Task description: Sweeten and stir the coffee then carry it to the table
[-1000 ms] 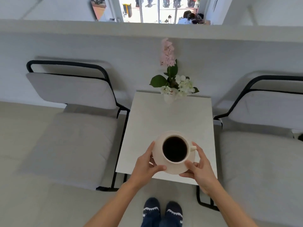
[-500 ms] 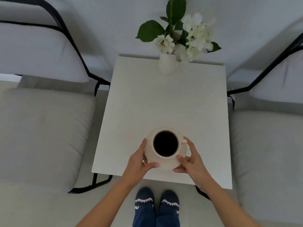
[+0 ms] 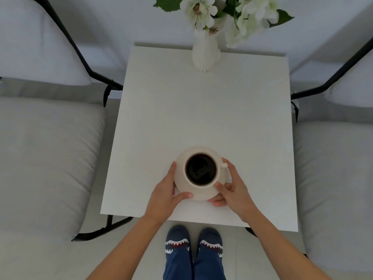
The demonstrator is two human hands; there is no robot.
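Left hand (image 3: 163, 196): grasping saucer (image 3: 201, 196) rim
Right hand (image 3: 235, 188): grasping saucer — opposite side
Coffee cup (image 3: 182, 174): on saucer, over table (image 3: 201, 110)

A white vase (image 3: 205, 55) of white flowers (image 3: 232, 15) stands at twelve o'clock. Grey cushioned chairs (black-framed) sit at nine o'clock (image 3: 44, 150) and three o'clock (image 3: 335, 168), with shark-patterned slippers (image 3: 193, 241) at six.

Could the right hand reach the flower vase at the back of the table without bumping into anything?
Probably yes. The right hand is busy gripping the saucer under the coffee cup, so it must let go first. Between it and the vase lies only bare table, though it looks like a long stretch.
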